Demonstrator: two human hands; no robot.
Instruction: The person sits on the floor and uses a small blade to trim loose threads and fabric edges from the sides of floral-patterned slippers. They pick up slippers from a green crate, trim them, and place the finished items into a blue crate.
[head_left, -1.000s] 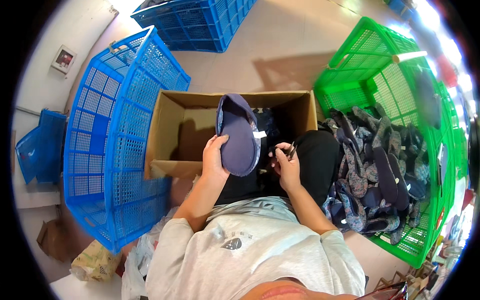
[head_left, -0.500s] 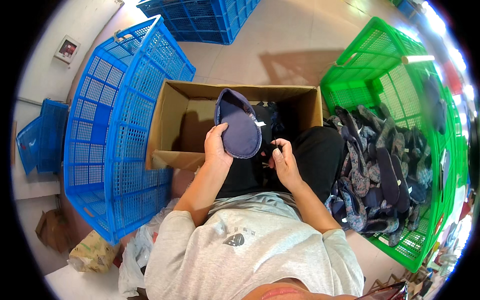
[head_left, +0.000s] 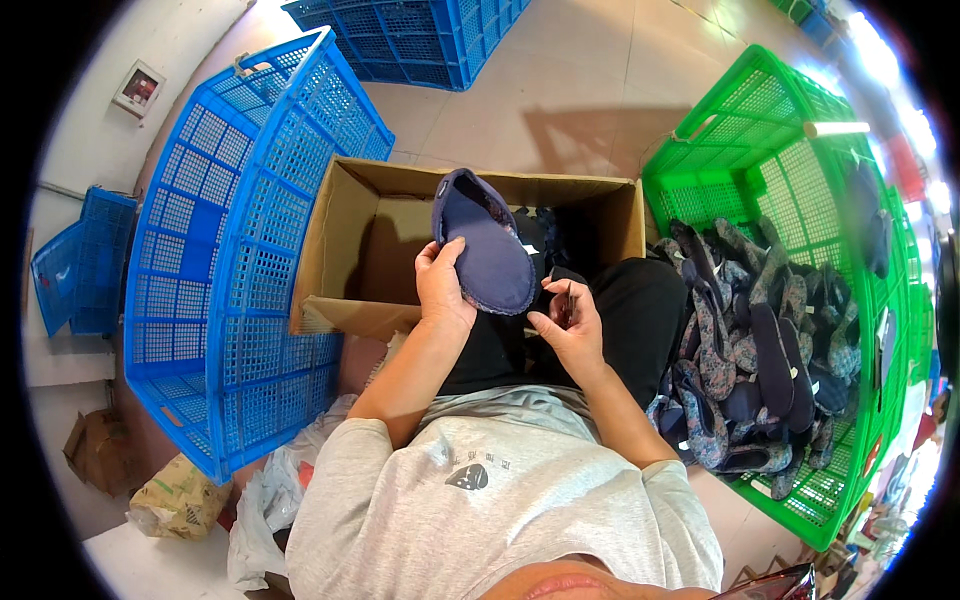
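A navy slipper (head_left: 490,262) with a small white tag at its side is in my left hand (head_left: 444,287). The thumb lies on its flat face and the fingers go behind it. The slipper stands tilted over my lap, at the near edge of a cardboard box (head_left: 345,315). Just right of its rounded lower end is my right hand (head_left: 573,330), apart from it, with fingers curled round something small and dark. What that small thing is, I cannot make out. Inside the box, dark items (head_left: 543,230) lie at the right, partly hidden by the slipper and my knee.
On my right, a green plastic basket (head_left: 700,160) lies with its open side towards me, holding many navy and flower-patterned slippers (head_left: 765,365). A tall blue crate (head_left: 270,270) stands left of the box, and another blue crate (head_left: 415,45) is beyond it. White plastic bags (head_left: 265,525) lie at lower left.
The slipper has turned slightly and shifted a little to the right and down in my left hand. My right hand has turned, its thumb now lower and its fingers curled.
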